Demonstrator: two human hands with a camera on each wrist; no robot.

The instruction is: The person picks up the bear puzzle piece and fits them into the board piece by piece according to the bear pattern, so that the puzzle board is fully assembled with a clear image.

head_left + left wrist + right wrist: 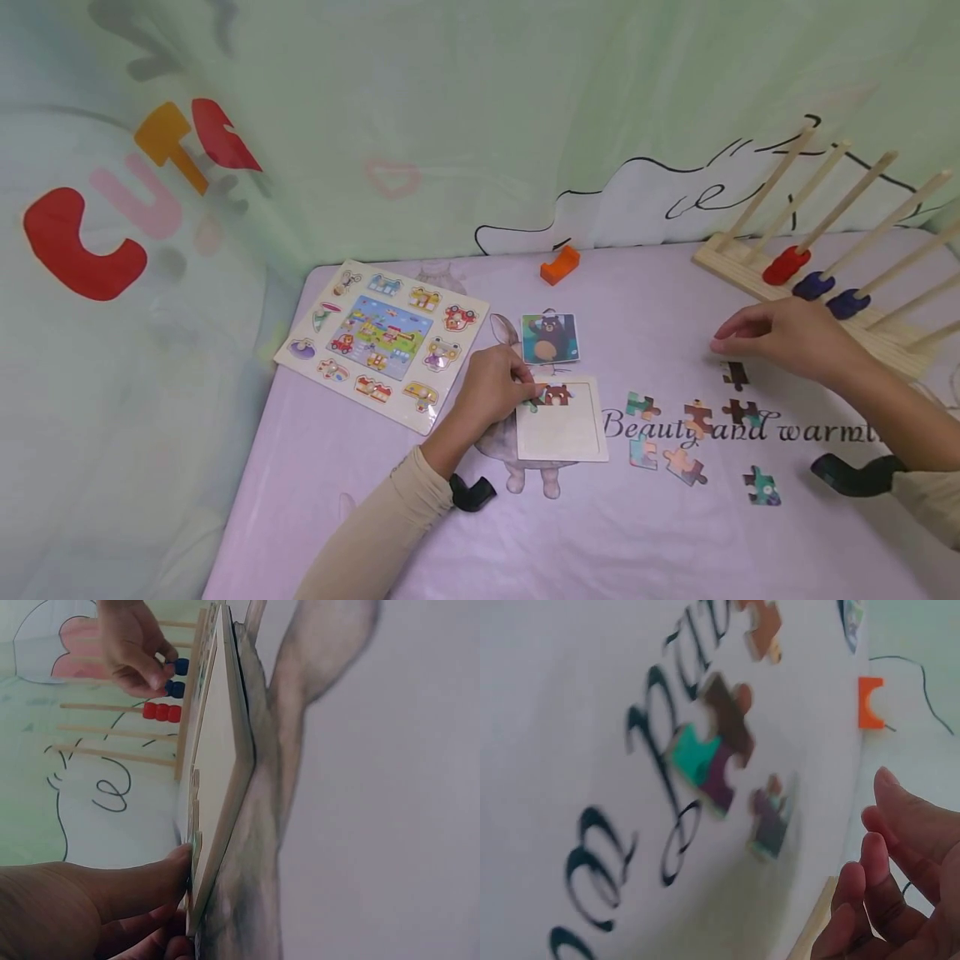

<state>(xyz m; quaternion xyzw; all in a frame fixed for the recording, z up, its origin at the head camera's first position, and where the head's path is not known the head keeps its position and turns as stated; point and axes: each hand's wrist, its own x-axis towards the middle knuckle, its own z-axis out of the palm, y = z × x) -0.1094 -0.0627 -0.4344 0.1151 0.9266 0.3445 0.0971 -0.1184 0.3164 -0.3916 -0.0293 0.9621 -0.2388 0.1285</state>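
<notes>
My left hand (487, 383) is at the upper left corner of a shallow wooden puzzle tray (562, 437), its thumb over a green corner piece (532, 407) and its fingers along the edge. It seems to grip the tray's corner. A bear-face piece (557, 395) lies beside that one inside the tray. My right hand (787, 337) hovers over the table with loosely bent fingers, holding nothing. Just below it lies a dark brown piece (736, 376). Several loose pieces, among them a brown one (697, 416) and a teal one (763, 487), are scattered right of the tray.
Above the tray lies a bear picture card (551, 337), with an orange arch block (560, 265) behind it. A vehicle peg puzzle (446, 400) lies at the left. The wooden bead rack (757, 279) stands at the back right, its upright rods near my right hand.
</notes>
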